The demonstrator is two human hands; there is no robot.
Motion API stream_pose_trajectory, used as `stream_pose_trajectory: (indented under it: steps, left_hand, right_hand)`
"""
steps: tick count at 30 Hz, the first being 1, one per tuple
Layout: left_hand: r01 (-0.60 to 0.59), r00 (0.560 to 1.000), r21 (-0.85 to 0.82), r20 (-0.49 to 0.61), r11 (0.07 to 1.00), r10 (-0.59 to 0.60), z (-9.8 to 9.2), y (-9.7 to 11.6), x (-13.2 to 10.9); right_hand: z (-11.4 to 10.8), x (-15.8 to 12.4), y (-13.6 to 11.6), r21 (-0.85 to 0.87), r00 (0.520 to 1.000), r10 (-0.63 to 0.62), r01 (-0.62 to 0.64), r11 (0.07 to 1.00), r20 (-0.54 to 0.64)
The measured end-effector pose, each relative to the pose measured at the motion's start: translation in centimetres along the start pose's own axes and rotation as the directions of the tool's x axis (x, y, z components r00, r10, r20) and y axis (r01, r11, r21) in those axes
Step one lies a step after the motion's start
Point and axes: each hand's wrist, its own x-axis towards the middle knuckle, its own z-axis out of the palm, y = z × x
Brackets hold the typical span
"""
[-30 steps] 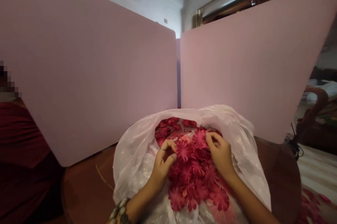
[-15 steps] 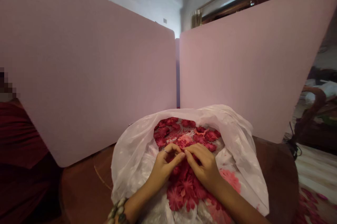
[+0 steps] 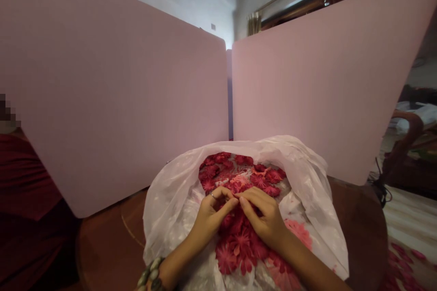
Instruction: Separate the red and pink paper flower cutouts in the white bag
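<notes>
A white plastic bag [image 3: 164, 200] lies open on the brown table, filled with several red paper flowers [image 3: 239, 241]. My left hand [image 3: 210, 213], with a ring and a beaded bracelet, and my right hand [image 3: 264, 218] meet fingertip to fingertip over the middle of the pile. Both hands are curled in a pinch on a red flower between them. What exactly sits under the fingertips is hidden.
Two pink partition boards [image 3: 119, 109] stand behind the bag, with a narrow gap between them. The round brown table [image 3: 105, 245] shows at left and right of the bag. A person in dark red [image 3: 23, 209] sits at left. More red flowers [image 3: 406, 259] lie at lower right.
My right hand has moved left from the bag's right side to meet my left hand at the middle of the pile. The flowers beneath have shifted a little.
</notes>
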Motion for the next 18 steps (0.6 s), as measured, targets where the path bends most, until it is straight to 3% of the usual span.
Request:
stream_pose_trajectory:
  steps: [8, 18]
  left_hand:
    - [-0.058, 0.998, 0.079, -0.010, 0.995, 0.059, 0.03, 0.01, -0.16]
    - [-0.099, 0.991, 0.220, -0.064, 0.970, 0.116, 0.00, -0.77, -0.11]
  right_hand:
    - [0.06, -0.09, 0.14, -0.039, 1.000, -0.021, 0.021, 0.999, 0.004]
    - [0.30, -0.15, -0.10, -0.337, 0.978, -0.199, 0.209, 0.918, 0.066]
